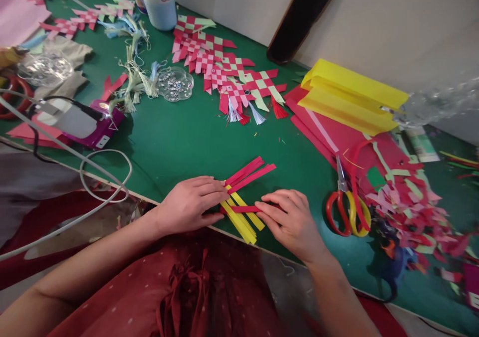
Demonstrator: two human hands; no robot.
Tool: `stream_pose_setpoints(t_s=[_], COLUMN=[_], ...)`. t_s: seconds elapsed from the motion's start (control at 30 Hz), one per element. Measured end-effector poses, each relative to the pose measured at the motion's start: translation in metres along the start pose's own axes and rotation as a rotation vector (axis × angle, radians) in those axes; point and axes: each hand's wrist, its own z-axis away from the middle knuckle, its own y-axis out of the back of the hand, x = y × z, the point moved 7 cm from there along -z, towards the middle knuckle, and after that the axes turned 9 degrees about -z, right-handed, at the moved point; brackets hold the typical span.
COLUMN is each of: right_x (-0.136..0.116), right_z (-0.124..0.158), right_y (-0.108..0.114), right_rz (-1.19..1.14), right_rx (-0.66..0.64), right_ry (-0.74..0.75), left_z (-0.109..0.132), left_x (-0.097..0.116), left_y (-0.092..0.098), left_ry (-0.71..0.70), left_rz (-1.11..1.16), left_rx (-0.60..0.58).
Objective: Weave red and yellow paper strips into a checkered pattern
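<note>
Red paper strips (249, 175) fan out to the upper right from under my left hand (194, 202), and yellow paper strips (241, 223) run down to the lower right. My left hand lies over the point where the strips cross, its fingers together and pressing on them at the table's front edge. One more red strip (245, 209) crosses above the yellow ones, its right end pinched between the thumb and fingers of my right hand (286, 215). The woven part under my left fingers is mostly hidden.
Scissors (341, 212) lie right of my right hand, beside red sheets (318, 127) and paper scraps (415, 202). Woven paper fish (224, 68), a dish of small beads (175, 84) and tassels (132, 75) lie farther back. A white cable (75, 152) loops at the left.
</note>
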Motion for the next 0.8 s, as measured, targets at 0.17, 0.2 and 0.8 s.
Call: stream_pose_setpoints(t_s=[0.17,0.2,0.8], right_x=[-0.003,-0.004,0.000], right_z=[-0.015,-0.018,-0.039], right_y=[0.005,0.006,-0.001], right_rz=[0.050,0.061,0.167], right_rx=[0.010,0.014,0.049], right_ry=[0.061,0.073,0.171], left_z=[-0.001,-0.002,-0.005], left_x=[0.001,0.001,0.003], left_y=[0.000,0.000,0.003], left_ry=[0.005,0.005,0.013], left_rz=[0.003,0.001,0.004], left_rx=[0.004,0.008,0.044])
